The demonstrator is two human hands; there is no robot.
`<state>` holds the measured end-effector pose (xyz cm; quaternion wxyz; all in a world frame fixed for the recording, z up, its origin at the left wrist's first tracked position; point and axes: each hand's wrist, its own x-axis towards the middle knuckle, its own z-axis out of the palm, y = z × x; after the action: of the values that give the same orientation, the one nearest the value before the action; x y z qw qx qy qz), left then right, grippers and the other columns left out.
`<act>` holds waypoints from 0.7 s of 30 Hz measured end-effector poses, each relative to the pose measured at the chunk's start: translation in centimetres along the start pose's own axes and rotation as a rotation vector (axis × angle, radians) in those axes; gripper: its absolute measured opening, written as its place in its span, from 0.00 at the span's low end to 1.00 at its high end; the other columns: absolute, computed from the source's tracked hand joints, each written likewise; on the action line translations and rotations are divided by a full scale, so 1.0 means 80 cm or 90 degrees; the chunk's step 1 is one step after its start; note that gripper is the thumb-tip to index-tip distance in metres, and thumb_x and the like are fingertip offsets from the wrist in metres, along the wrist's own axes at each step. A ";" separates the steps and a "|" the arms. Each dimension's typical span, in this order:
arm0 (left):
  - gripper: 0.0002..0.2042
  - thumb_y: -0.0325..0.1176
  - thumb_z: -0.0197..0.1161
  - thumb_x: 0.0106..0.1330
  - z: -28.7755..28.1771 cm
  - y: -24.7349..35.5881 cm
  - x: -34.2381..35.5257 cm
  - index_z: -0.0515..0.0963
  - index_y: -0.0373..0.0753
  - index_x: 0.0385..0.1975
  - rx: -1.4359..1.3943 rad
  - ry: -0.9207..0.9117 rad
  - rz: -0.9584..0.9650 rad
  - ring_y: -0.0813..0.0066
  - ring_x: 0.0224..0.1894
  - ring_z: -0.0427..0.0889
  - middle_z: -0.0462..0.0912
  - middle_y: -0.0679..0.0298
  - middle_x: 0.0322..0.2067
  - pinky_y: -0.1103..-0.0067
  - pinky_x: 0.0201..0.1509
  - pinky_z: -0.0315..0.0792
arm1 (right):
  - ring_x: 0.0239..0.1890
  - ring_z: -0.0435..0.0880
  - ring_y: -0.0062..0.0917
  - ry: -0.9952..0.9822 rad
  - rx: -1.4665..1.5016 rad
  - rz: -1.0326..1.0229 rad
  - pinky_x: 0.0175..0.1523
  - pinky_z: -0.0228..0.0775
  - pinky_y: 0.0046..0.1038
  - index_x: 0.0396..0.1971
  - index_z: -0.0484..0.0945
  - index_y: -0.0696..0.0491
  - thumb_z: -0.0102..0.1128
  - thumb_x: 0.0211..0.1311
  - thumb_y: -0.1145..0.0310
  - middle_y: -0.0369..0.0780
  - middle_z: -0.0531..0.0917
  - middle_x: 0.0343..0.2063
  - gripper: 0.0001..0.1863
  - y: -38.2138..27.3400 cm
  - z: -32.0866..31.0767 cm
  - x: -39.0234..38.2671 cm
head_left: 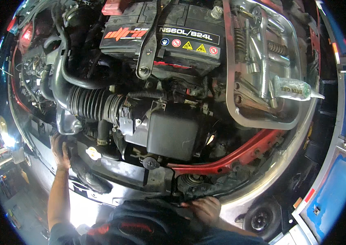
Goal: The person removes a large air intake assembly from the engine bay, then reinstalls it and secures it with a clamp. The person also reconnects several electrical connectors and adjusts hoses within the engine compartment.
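Observation:
My left hand [61, 152] rests at the front left of a car's engine bay, fingers stretched forward beside the black plastic air intake duct [83, 173]. Nothing shows in its grasp. My right hand [205, 209] is low, near the front edge of the bay and close to my dark shirt [152, 222]. Its fingers are curled in; what they hold, if anything, is hidden. Between the hands lies the black front panel [128, 173], with a pale radiator cap [93, 153] near my left hand and a black round cap [151, 163] farther right.
A black air filter box [173, 134] joins a ribbed intake hose [93, 103]. Behind it sits a battery [136, 45] under a metal clamp bar [146, 57]. At the right, a metal tray [232, 102] holds several tools and a clear tube [295, 88]. A wheel [259, 222] stands lower right.

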<state>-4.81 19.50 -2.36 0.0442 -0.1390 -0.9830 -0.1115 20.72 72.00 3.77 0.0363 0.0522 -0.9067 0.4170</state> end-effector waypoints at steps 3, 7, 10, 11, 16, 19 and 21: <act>0.22 0.44 0.47 0.73 -0.001 0.009 0.007 0.74 0.28 0.49 0.004 -0.004 0.056 0.41 0.59 0.71 0.74 0.41 0.53 0.57 0.67 0.60 | 0.30 0.85 0.23 -0.028 -0.043 0.008 0.30 0.70 0.25 0.24 0.85 0.48 0.73 0.42 0.66 0.35 0.87 0.31 0.08 0.001 0.001 -0.004; 0.21 0.43 0.47 0.73 0.001 -0.002 0.000 0.75 0.28 0.46 0.002 0.010 0.066 0.42 0.56 0.71 0.74 0.43 0.50 0.58 0.65 0.61 | 0.26 0.84 0.22 -0.060 -0.100 -0.054 0.29 0.69 0.24 0.21 0.83 0.50 0.70 0.35 0.69 0.37 0.87 0.29 0.08 0.015 -0.002 -0.020; 0.20 0.43 0.46 0.74 0.006 -0.013 -0.005 0.74 0.28 0.45 0.014 0.025 0.146 0.43 0.54 0.70 0.73 0.44 0.48 0.59 0.64 0.60 | 0.26 0.84 0.23 -0.065 -0.086 -0.065 0.29 0.69 0.24 0.21 0.83 0.50 0.68 0.34 0.69 0.37 0.87 0.29 0.08 0.028 0.001 -0.036; 0.20 0.43 0.45 0.74 0.002 -0.018 -0.006 0.74 0.29 0.45 0.048 -0.022 0.129 0.43 0.53 0.70 0.73 0.44 0.48 0.59 0.64 0.60 | 0.26 0.84 0.23 -0.067 -0.078 -0.058 0.29 0.69 0.24 0.21 0.83 0.50 0.68 0.34 0.70 0.37 0.87 0.29 0.08 0.031 0.003 -0.042; 0.21 0.45 0.44 0.75 0.008 -0.030 -0.012 0.72 0.29 0.46 0.050 0.018 0.122 0.43 0.52 0.69 0.72 0.44 0.47 0.57 0.64 0.58 | 0.26 0.84 0.23 -0.068 -0.059 -0.041 0.28 0.69 0.24 0.21 0.82 0.51 0.65 0.33 0.70 0.38 0.87 0.29 0.08 0.035 0.008 -0.063; 0.21 0.44 0.44 0.75 0.010 -0.045 -0.021 0.72 0.29 0.46 0.105 0.002 0.126 0.41 0.54 0.69 0.72 0.43 0.48 0.55 0.66 0.57 | 0.26 0.84 0.23 -0.062 -0.045 -0.027 0.28 0.70 0.24 0.21 0.82 0.51 0.64 0.33 0.70 0.38 0.87 0.29 0.08 0.028 0.008 -0.066; 0.20 0.44 0.44 0.76 0.010 -0.055 -0.024 0.72 0.29 0.47 0.106 -0.030 0.130 0.41 0.56 0.68 0.72 0.43 0.49 0.54 0.68 0.56 | 0.29 0.84 0.24 -0.053 -0.035 -0.034 0.29 0.71 0.25 0.23 0.82 0.49 0.64 0.36 0.69 0.38 0.87 0.31 0.07 0.024 0.008 -0.060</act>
<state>-4.26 15.04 -4.30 0.0436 -0.2369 -0.9703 -0.0215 25.26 73.05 1.38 0.0108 0.0927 -0.9168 0.3884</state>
